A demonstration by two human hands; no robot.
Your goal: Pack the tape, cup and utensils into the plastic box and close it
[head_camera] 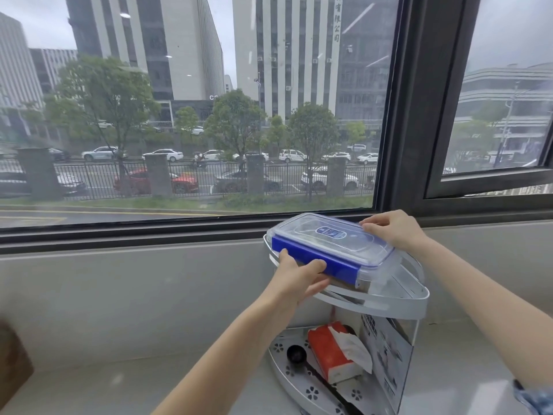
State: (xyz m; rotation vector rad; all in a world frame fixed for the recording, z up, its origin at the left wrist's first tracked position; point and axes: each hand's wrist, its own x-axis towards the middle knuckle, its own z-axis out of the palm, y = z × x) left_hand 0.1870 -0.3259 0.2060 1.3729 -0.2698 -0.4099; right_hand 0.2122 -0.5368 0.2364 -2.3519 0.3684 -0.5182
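Plastic box, lid on, sits on the top tier of a corner rack; its contents cannot be made out. A blue oval label on the lid is unreadable. Lower tier: an orange tissue pack and a black scoop. Left hand curls over the blue side clip; right hand clasps the far edge.

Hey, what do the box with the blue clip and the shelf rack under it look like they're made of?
The plastic box looks like clear glossy plastic: you see through lid and walls; its blue clip is opaque. The rack seems silvery metal or coated plastic, with a smooth sheen and punched flower holes below; I can't tell which.
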